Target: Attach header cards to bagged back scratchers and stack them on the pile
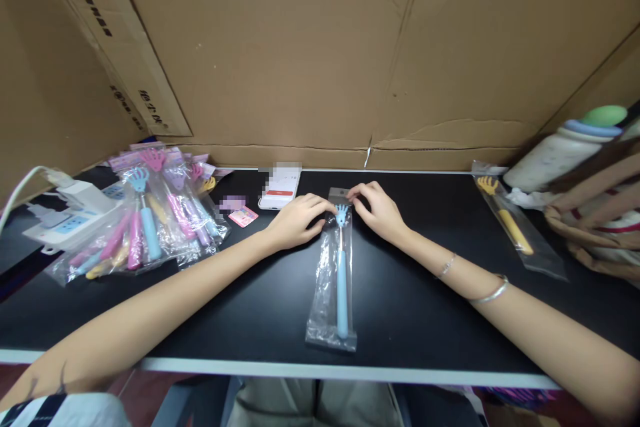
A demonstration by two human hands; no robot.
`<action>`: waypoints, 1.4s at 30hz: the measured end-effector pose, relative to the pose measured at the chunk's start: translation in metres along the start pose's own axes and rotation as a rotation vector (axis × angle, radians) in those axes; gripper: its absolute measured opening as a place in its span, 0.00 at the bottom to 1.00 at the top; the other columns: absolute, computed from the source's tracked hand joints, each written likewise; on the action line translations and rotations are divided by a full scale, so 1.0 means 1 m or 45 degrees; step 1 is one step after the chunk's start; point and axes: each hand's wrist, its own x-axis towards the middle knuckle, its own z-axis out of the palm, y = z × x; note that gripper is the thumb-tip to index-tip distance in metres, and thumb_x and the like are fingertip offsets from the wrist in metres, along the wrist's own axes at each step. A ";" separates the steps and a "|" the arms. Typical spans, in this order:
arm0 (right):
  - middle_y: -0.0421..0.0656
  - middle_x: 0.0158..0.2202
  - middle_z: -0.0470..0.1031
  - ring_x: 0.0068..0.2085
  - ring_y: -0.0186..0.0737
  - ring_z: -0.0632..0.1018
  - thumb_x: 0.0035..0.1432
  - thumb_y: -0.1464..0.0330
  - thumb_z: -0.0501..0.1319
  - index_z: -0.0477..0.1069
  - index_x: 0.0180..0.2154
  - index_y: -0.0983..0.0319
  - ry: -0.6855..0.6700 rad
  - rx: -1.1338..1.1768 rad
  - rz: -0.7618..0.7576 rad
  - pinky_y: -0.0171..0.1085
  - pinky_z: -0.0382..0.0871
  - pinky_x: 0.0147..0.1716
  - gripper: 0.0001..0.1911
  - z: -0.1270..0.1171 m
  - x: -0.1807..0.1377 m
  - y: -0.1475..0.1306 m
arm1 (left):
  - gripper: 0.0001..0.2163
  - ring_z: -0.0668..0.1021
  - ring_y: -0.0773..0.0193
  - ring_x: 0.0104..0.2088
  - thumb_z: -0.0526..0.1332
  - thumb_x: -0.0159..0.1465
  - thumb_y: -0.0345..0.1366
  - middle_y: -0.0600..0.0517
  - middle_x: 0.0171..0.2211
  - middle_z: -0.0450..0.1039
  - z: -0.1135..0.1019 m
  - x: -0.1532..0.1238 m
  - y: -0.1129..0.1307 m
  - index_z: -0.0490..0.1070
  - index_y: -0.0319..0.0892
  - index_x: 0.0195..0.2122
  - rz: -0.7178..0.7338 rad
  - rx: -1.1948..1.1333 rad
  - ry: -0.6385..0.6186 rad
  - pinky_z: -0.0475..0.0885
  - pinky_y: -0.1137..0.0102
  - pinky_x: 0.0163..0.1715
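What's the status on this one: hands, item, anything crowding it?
Left hand and right hand pinch the top of the bagged blue back scratcher. It lies flat on the black table. Nothing crowds it.

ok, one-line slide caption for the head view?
Both hands, left and right, press the top of a bagged blue back scratcher on a black table.

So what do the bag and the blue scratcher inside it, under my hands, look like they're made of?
The clear flat bag looks like thin glossy plastic film: it is see-through, wrinkled and catches glare. The light-blue hand-shaped back scratcher seems moulded plastic at claw and handle, smooth and matte; its thin shaft looks metallic, though that is hard to tell.
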 end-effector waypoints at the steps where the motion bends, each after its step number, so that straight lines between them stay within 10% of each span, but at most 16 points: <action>1: 0.43 0.36 0.74 0.42 0.42 0.70 0.59 0.71 0.52 0.70 0.37 0.60 -0.031 -0.030 -0.005 0.41 0.67 0.42 0.08 0.000 0.001 0.003 | 0.13 0.71 0.60 0.47 0.52 0.62 0.30 0.50 0.46 0.71 0.000 0.000 0.001 0.67 0.44 0.47 0.007 0.018 -0.004 0.67 0.63 0.48; 28: 0.44 0.53 0.72 0.53 0.47 0.67 0.63 0.63 0.51 0.71 0.49 0.59 -0.289 -0.123 -0.008 0.50 0.64 0.51 0.18 0.009 0.003 0.017 | 0.14 0.74 0.63 0.44 0.49 0.65 0.32 0.50 0.42 0.75 -0.021 0.002 0.003 0.72 0.46 0.45 0.261 0.397 -0.073 0.67 0.68 0.42; 36: 0.44 0.54 0.71 0.52 0.47 0.68 0.63 0.63 0.50 0.71 0.50 0.60 -0.320 -0.133 -0.019 0.49 0.65 0.51 0.18 0.006 0.003 0.014 | 0.15 0.76 0.61 0.37 0.50 0.63 0.45 0.55 0.39 0.77 -0.117 -0.012 -0.038 0.72 0.50 0.44 -0.605 0.469 -0.399 0.67 0.71 0.38; 42: 0.45 0.53 0.71 0.52 0.47 0.68 0.63 0.63 0.49 0.70 0.50 0.60 -0.333 -0.161 -0.024 0.47 0.64 0.51 0.19 0.006 0.003 0.013 | 0.27 0.70 0.55 0.53 0.53 0.58 0.51 0.48 0.56 0.67 -0.124 -0.059 -0.081 0.64 0.45 0.55 -0.741 0.195 -0.700 0.64 0.67 0.51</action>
